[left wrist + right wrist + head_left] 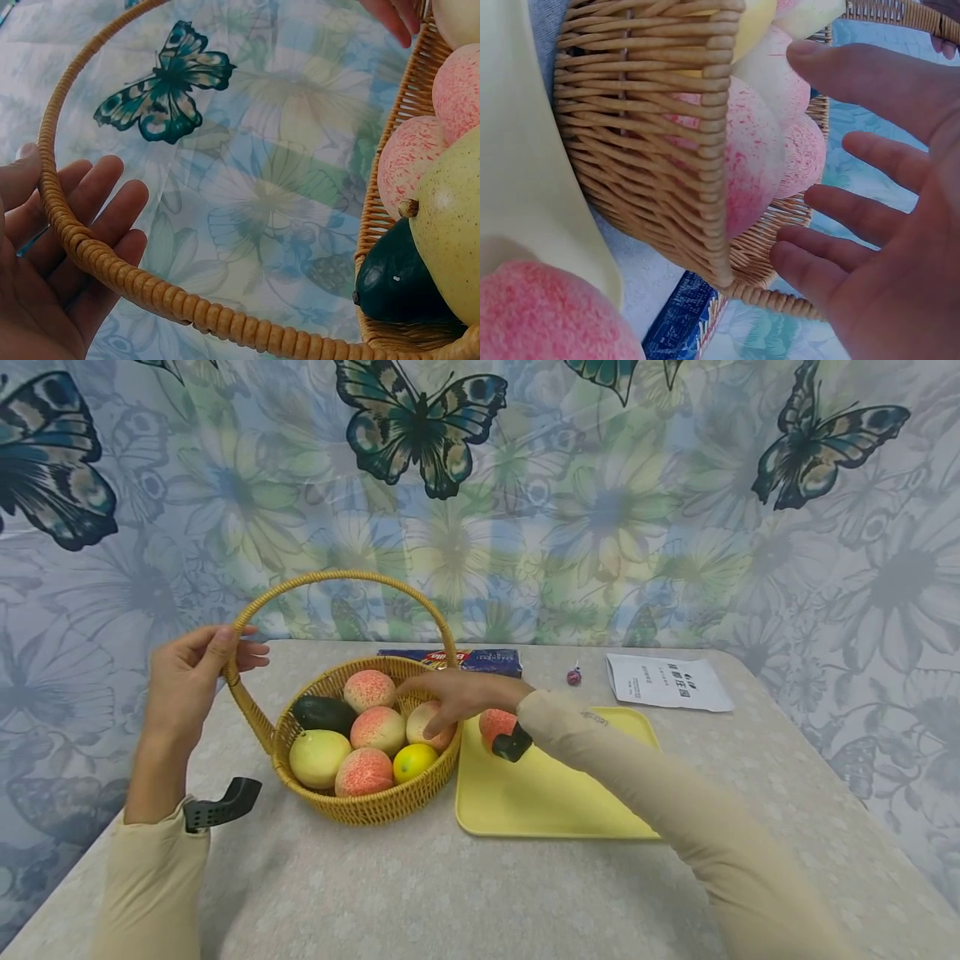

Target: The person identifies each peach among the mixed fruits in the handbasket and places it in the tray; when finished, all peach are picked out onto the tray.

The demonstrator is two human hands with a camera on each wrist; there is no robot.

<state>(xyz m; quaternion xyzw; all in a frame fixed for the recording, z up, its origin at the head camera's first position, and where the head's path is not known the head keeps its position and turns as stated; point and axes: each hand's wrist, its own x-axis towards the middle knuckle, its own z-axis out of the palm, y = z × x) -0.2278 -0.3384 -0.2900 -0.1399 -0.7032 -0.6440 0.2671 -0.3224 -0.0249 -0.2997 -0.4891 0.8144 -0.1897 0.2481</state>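
Observation:
My left hand [187, 672] holds the left side of the arched handle [337, 575] of a wicker basket [360, 812], thumb on one side and fingers on the other. My right hand [465, 692] is over the basket's right rim, fingers spread, nothing in its grasp. A pink-and-cream peach [754, 150] lies nearest below it. Several more peaches, such as the front one [364, 772], fill the basket. With them are a yellow-green pear [454, 217], a dark green avocado-like fruit [401, 274] and a yellow lemon [414, 762].
Right of the basket lies a yellow tray [555, 802] with one peach [551, 315] on it, partly hidden by the right wrist strap. A blue box [491, 660] sits behind the basket. Farther right are a wrapped lollipop [573, 677] and a white packet [667, 682].

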